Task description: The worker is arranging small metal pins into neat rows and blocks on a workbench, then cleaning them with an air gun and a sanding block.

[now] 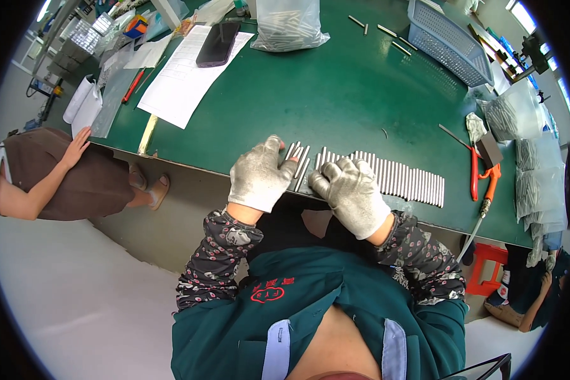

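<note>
Right now your gloved left hand lies flat and open on a few loose thin metal rods, while your curled right hand presses the long row of silver rods, their long axes pointing away from you, stretching rightward.

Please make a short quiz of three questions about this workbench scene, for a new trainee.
1. True or false: both hands wear gloves.
2. What lies on the white paper sheet? A) scissors B) a dark phone C) a basket
3. Fill in: the row of metal rods lies at the ____ edge of the green table.

Key:
1. True; left hand and right hand wear grey gloves and rest on the rods.
2. B, the dark phone.
3. Near.
</note>
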The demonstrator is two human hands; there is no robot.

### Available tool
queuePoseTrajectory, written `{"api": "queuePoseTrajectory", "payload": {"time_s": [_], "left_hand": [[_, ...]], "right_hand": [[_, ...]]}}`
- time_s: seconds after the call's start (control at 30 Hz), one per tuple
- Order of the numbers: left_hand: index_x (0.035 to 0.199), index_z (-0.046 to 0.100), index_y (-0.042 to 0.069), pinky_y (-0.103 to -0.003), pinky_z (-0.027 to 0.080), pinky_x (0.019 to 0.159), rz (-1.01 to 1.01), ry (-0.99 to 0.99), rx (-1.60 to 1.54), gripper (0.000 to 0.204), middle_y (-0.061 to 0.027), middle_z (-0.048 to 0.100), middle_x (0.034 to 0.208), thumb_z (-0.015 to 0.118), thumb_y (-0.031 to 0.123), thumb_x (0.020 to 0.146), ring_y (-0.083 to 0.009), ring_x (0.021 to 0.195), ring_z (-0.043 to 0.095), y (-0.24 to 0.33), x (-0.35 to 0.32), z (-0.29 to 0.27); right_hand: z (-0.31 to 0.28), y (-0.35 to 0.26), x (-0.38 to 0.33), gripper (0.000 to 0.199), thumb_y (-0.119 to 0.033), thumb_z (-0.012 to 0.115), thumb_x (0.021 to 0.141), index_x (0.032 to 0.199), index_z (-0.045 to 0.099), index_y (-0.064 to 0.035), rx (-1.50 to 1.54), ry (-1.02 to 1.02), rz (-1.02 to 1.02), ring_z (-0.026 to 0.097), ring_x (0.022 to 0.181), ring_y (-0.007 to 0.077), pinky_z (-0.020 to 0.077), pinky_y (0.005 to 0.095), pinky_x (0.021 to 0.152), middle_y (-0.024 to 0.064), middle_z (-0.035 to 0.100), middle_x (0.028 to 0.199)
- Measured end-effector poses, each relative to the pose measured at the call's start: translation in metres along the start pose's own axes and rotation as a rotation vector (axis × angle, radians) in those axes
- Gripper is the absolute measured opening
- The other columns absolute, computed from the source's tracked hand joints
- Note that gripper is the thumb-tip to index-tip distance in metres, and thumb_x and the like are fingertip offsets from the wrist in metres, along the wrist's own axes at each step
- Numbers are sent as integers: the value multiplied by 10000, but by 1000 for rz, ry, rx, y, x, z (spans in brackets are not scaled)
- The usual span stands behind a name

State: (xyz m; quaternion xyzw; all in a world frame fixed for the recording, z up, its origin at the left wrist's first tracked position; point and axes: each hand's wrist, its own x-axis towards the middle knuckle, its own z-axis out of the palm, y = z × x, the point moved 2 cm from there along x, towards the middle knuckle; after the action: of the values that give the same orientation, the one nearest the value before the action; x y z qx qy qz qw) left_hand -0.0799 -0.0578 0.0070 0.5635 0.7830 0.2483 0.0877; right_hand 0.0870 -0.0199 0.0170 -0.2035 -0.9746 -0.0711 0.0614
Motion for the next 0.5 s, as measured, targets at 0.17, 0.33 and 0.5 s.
{"api": "queuePoseTrajectory", "payload": {"time_s": [0.17,0.33,0.5], "left_hand": [[952,586,81,-343,506,611,6,4,-34,207,-68,639,711,656,205,802,-229,650,637,-6,1,-1],[952,583,86,-347,505,620,63,35,-27,177,-73,642,723,637,179,811,-236,660,638,-12,1,0],[942,579,82,-348,498,616,22,-8,30,171,-67,629,714,636,169,807,-235,654,629,-10,4,-5]], "right_hand": [[-1,-5,-4,368,-264,595,787,1126,610,-123,231,113,177,575,976,228,417,389,818,63,600,1060],[0,-13,-5,454,-352,630,795,1197,591,-145,259,63,84,458,1217,296,346,449,980,120,527,1253],[-1,-12,-9,459,-353,636,788,1187,592,-132,258,57,117,463,1211,290,339,454,992,111,536,1241]]}}
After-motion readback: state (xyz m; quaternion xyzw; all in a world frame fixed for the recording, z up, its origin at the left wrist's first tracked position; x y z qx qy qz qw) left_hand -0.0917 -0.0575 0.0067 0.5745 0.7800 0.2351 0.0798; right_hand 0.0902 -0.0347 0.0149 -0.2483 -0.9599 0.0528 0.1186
